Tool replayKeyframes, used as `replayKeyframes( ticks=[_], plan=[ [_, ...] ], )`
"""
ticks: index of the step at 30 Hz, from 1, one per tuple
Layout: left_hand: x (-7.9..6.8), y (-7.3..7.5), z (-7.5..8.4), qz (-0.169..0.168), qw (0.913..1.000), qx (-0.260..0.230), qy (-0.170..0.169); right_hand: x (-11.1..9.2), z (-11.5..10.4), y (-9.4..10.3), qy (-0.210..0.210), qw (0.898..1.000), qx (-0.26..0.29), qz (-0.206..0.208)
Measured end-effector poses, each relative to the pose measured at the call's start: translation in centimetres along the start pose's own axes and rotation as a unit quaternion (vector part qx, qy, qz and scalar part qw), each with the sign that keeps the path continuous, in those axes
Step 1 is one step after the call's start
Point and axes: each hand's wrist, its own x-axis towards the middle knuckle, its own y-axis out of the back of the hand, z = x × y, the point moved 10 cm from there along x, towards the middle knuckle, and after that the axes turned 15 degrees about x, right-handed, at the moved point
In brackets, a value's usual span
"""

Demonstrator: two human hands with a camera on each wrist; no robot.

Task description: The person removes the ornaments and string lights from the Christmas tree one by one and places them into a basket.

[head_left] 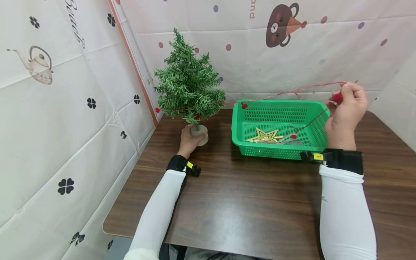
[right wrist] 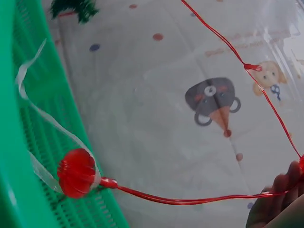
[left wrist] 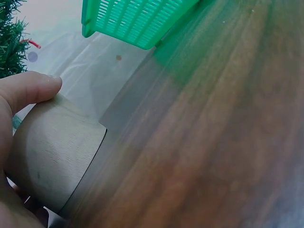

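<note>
A small green artificial Christmas tree point(head_left: 188, 79) stands at the back left of the table on a round wooden base point(left wrist: 57, 147). My left hand point(head_left: 189, 140) grips that base, its thumb across the top edge. Raised at the right, my right hand point(head_left: 347, 110) pinches a red string light point(head_left: 305, 87) near one of its red bulbs. The string runs left from the hand, over the green basket point(head_left: 237, 126), to the tree's lower branches. Its other end hangs down into the basket, where a red bulb point(right wrist: 77, 173) shows beside a whitish ribbon-like strip point(right wrist: 52, 121).
Inside the basket lies a gold star point(head_left: 264, 135) among other small items that are hard to make out. The brown wooden table point(head_left: 243, 202) extends in front. Printed white sheeting point(head_left: 97, 151) hangs along the left and back.
</note>
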Motion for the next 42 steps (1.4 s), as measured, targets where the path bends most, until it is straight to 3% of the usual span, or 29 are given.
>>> replayKeyframes(
  ticks=[3,7,11,13,15,17,22,26,30,38,42],
  plan=[
    [-0.1,0.0,0.0,-0.002,1.0000,0.001,-0.001,0.2,-0.1,0.6,0.023,0.996,-0.090,0.010],
    [-0.1,0.0,0.0,-0.004,1.0000,0.001,-0.005,0.4,-0.2,1.5,0.049,0.977,-0.207,0.022],
    [-0.1,-0.1,0.0,-0.006,1.0000,-0.003,-0.006,0.7,0.1,2.2,0.049,0.962,-0.268,0.019],
    [-0.1,-0.1,-0.1,-0.007,1.0000,-0.004,-0.005,0.9,0.4,2.3,0.041,0.953,-0.301,0.006],
    [-0.1,-0.1,-0.1,-0.008,0.9999,-0.005,-0.006,1.0,0.9,2.4,0.032,0.936,-0.351,-0.018],
    [-0.1,-0.1,-0.1,-0.008,0.9999,-0.006,-0.007,1.1,1.4,2.3,0.026,0.905,-0.422,-0.048],
    [-0.1,-0.1,-0.2,-0.009,0.9999,-0.006,-0.005,0.9,3.0,2.0,0.024,0.803,-0.579,-0.138],
    [-0.2,0.0,-0.2,-0.008,1.0000,-0.001,-0.003,0.2,4.9,1.5,0.003,0.727,-0.651,-0.220],
    [-0.2,0.1,0.0,-0.003,1.0000,0.001,-0.005,-1.2,8.1,1.2,-0.062,0.644,-0.692,-0.321],
    [-0.1,-0.1,0.0,-0.003,1.0000,0.000,-0.004,-4.6,13.2,2.5,-0.205,0.529,-0.703,-0.430],
    [-0.2,-0.1,0.1,-0.004,1.0000,-0.003,-0.006,-5.7,14.4,3.0,-0.225,0.483,-0.709,-0.463]
  ],
)
